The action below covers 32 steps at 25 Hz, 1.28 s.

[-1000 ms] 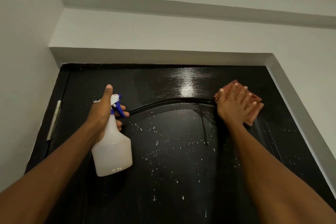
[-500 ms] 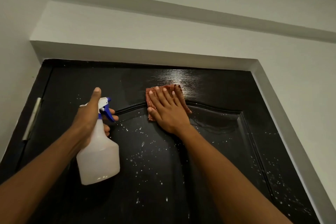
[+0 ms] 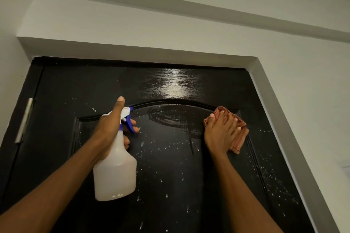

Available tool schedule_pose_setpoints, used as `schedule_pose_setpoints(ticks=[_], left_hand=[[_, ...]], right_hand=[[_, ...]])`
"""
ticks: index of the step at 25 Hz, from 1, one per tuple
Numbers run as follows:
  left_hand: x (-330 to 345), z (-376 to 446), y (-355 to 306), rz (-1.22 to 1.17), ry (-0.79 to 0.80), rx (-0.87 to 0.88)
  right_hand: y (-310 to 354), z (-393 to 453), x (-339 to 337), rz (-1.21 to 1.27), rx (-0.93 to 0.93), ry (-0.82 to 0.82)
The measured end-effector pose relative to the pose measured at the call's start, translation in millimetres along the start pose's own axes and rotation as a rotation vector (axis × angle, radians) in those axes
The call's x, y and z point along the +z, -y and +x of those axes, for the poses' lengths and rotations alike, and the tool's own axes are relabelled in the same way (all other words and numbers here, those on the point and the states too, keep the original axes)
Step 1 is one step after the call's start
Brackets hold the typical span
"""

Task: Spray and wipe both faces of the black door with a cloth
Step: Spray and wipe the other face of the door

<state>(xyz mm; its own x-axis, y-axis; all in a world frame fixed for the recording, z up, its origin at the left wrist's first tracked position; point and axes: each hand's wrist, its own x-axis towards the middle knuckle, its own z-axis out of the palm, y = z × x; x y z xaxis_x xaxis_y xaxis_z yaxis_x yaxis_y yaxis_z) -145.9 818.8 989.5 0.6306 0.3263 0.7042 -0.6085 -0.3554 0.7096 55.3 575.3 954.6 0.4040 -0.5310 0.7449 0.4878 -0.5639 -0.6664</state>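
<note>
The black door (image 3: 170, 166) fills the lower part of the view, seen from below, with its top edge tucked under a white wall recess (image 3: 132, 51). A raised arched moulding (image 3: 170, 101) curves across the door's upper part, and a bright glare sits on the glossy band just above that arch.

The left hand (image 3: 111, 126) grips the neck of a spray bottle (image 3: 115, 174), held just in front of the door below the left end of the arch. Its thumb points straight up, and its fingers curl round the blue trigger. The bottle is translucent white with a white and blue spray head, and its nozzle faces the door.

The right hand (image 3: 220, 134) lies flat with its fingers spread and straight, pressing a cloth (image 3: 239, 138) against the door at the right end of the arch. The cloth is red and white checked and bunched, showing above and to the right of the fingers.

Between the two hands, just under the arch, a smeared wet streak (image 3: 170, 119) crosses the door panel. White droplets (image 3: 166, 147) speckle the door below the streak and down its right side. A metal hinge (image 3: 25, 119) is on the door's left edge, level with the arch.
</note>
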Motion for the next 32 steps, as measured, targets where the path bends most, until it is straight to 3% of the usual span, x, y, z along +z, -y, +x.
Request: schedule_pose_setpoints(ticks=[2, 6, 8, 11, 14, 17, 22, 24, 27, 32], left_hand=[[-15, -2, -3, 0.009, -0.010, 0.000], [-47, -2, -3, 0.046, -0.094, 0.010], [-60, 1, -4, 0.051, -0.151, 0.029], [-77, 3, -4, 0.080, -0.208, 0.038], [-93, 1, -4, 0.087, -0.241, 0.053], [-106, 3, -14, 0.085, -0.264, 0.106], [-124, 14, -38, 0.073, -0.287, 0.187], [-129, 20, -40, 0.079, -0.297, 0.194], [-137, 24, -30, 0.030, -0.319, 0.148], [-157, 26, -15, 0.036, -0.393, 0.103]], right_hand=[[25, -7, 4, 0.021, -0.011, 0.006], [85, -43, 25, 0.015, -0.315, 0.074], [116, -60, 34, -0.011, -0.561, 0.139], [163, -75, 50, -0.147, -1.082, 0.310], [200, -64, 52, -0.205, -1.312, 0.484], [199, -29, 49, -0.222, -1.237, 0.330], [202, 6, 54, -0.044, -0.468, 0.082], [231, -4, 62, -0.028, -0.375, 0.059], [280, -30, 74, -0.065, -0.618, 0.114], [305, -90, 82, -0.221, -1.382, 0.357]])
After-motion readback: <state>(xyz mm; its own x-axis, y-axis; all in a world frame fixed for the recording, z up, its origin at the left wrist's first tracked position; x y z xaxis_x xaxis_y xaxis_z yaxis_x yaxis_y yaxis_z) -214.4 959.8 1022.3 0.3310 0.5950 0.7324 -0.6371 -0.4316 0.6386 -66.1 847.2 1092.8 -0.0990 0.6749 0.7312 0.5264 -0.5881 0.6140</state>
